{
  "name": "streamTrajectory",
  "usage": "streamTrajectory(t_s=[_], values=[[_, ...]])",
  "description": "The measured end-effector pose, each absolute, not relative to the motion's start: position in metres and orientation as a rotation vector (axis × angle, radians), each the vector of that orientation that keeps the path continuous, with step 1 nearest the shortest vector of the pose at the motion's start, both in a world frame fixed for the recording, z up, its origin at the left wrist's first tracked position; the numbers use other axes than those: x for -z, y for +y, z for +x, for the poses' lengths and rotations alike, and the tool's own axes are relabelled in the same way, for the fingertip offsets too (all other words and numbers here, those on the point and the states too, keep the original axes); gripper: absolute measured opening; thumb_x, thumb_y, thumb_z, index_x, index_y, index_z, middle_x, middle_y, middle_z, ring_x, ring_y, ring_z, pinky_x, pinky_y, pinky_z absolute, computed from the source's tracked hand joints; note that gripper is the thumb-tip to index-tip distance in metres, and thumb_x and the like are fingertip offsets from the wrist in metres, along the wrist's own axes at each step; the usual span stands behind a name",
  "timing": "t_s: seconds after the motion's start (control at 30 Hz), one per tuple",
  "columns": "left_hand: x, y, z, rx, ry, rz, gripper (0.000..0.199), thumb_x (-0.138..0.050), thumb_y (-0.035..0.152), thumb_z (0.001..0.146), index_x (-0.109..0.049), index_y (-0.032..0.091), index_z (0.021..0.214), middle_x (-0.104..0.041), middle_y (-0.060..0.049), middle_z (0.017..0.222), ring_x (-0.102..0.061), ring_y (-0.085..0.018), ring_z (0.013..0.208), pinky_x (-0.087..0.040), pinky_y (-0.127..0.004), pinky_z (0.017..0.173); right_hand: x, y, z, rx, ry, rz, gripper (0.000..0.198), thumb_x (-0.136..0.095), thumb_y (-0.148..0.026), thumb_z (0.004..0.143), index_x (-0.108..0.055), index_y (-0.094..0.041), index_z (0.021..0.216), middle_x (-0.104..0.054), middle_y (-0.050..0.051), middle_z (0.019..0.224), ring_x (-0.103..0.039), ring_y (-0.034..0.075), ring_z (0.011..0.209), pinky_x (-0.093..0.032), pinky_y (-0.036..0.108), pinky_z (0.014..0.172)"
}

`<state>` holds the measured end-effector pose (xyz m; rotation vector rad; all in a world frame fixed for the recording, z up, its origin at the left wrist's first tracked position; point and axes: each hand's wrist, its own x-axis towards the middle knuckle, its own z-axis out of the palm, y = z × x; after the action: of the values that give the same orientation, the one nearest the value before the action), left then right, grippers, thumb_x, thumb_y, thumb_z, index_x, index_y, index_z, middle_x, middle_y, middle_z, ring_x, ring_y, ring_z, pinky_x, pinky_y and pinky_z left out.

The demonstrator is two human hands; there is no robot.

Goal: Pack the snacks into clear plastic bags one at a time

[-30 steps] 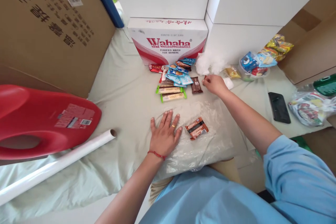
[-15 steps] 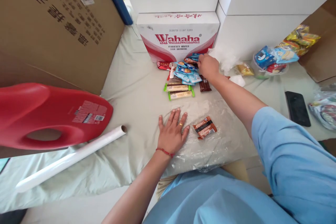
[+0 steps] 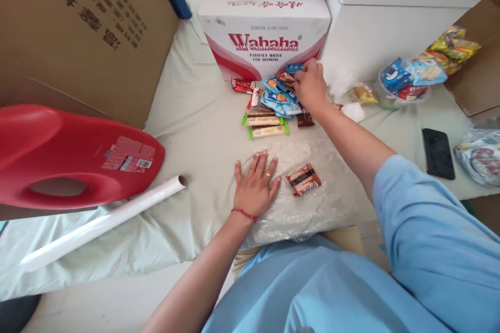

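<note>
My left hand [image 3: 254, 182] lies flat with fingers spread on the near edge of a sheet of clear plastic film [image 3: 332, 200]. Just right of it, on the film, is an orange-brown snack packet [image 3: 303, 180]. Farther off, my right hand [image 3: 311, 86] pinches the end of another orange-brown snack packet [image 3: 286, 77] at the back of a snack pile. Blue snack packets [image 3: 278, 98], two green-ended wafer bars [image 3: 269, 131], a dark brown packet [image 3: 305, 118] and a red packet [image 3: 242, 86] make up the pile. My right fingertips are partly hidden.
Behind the pile stands a white-and-red water carton [image 3: 265, 41]. To the left are a red jug [image 3: 89, 156], a white roll [image 3: 105, 223] and a big cardboard box [image 3: 89, 62]. A tub of snacks [image 3: 404, 83] and a black phone [image 3: 438, 153] are right.
My right hand has shifted slightly and raised its knuckles, with the orange-brown packet's end at its fingertips. My left hand stays flat. The view has tilted slightly.
</note>
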<state>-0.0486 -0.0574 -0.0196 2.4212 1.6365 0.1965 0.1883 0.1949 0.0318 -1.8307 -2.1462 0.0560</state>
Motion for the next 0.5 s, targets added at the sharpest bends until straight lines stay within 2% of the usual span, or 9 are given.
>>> streamTrajectory(t_s=[0.07, 0.2, 0.3, 0.4, 0.5], values=[[0.02, -0.057, -0.048, -0.216, 1.627, 2.41, 0.056, -0.04, 0.047, 0.107, -0.042, 0.033, 0.161, -0.027, -0.006, 0.174, -0.027, -0.029, 0.162, 0.003, -0.069, 0.129, -0.042, 0.158, 0.202, -0.103, -2.142, -1.748, 0.038, -0.042, -0.043, 0.108, -0.068, -0.017, 0.119, -0.06, 0.016, 0.124, -0.055, 0.032, 0.118, -0.048, 0.046, 0.098], [0.019, -0.058, -0.048, -0.241, 1.608, 2.392, 0.056, -0.04, 0.048, 0.107, -0.041, 0.034, 0.162, -0.026, -0.006, 0.175, -0.026, -0.029, 0.162, 0.006, -0.068, 0.129, -0.058, 0.055, 0.227, -0.342, -2.29, -1.407, 0.026, -0.056, -0.043, 0.102, -0.072, -0.024, 0.104, -0.068, 0.01, 0.104, -0.064, 0.027, 0.099, -0.053, 0.041, 0.088], [0.019, -0.057, -0.048, -0.245, 1.609, 2.387, 0.056, -0.04, 0.047, 0.107, -0.041, 0.034, 0.162, -0.026, -0.006, 0.175, -0.026, -0.028, 0.162, 0.007, -0.068, 0.129, -0.054, -0.014, 0.236, -0.413, -2.365, -1.279, 0.023, -0.056, -0.038, 0.103, -0.074, -0.025, 0.104, -0.071, 0.01, 0.107, -0.068, 0.023, 0.093, -0.054, 0.035, 0.081], [0.02, -0.057, -0.048, -0.236, 1.62, 2.395, 0.056, -0.04, 0.047, 0.107, -0.042, 0.033, 0.161, -0.027, -0.006, 0.175, -0.026, -0.028, 0.162, 0.006, -0.068, 0.129, -0.044, -0.053, 0.238, -0.443, -2.526, -1.363, 0.023, -0.052, -0.031, 0.104, -0.075, -0.026, 0.106, -0.074, 0.009, 0.111, -0.07, 0.023, 0.091, -0.054, 0.034, 0.078], [0.02, -0.056, -0.048, -0.201, 1.622, 2.412, 0.056, -0.038, 0.048, 0.107, -0.042, 0.032, 0.161, -0.027, -0.007, 0.175, -0.026, -0.029, 0.162, 0.004, -0.069, 0.129, -0.042, -0.061, 0.239, -0.568, -2.722, -1.318, 0.024, -0.06, -0.032, 0.1, -0.072, -0.026, 0.12, -0.07, 0.009, 0.131, -0.069, 0.026, 0.111, -0.055, 0.038, 0.091]])
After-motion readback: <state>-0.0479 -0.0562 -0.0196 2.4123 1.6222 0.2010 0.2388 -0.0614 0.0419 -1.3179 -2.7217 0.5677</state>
